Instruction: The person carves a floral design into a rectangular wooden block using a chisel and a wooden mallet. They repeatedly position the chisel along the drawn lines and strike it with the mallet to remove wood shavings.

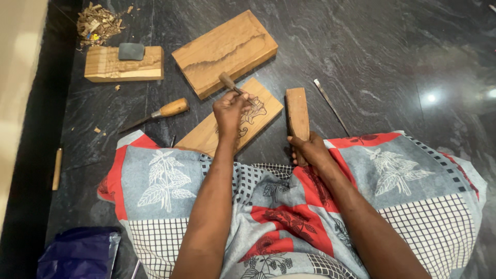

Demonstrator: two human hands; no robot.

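My left hand [230, 111] grips a chisel [231, 84] with a wooden handle, its tip set on a floral carving [254, 111] cut into a light wooden plank [214, 133] on the dark floor. My right hand [310, 150] holds a rectangular wooden mallet block [297, 114] upright by its lower end, just right of the plank. My lap is covered by a patterned red, grey and white cloth [289, 206].
A larger wooden board [225, 51] lies beyond the plank. At the left, a smaller block [124, 66] carries a dark sharpening stone [131, 51]. A second wooden-handled chisel [160, 112], a thin metal tool [330, 106], wood chips [97, 23] and a blue bag [77, 253] lie around.
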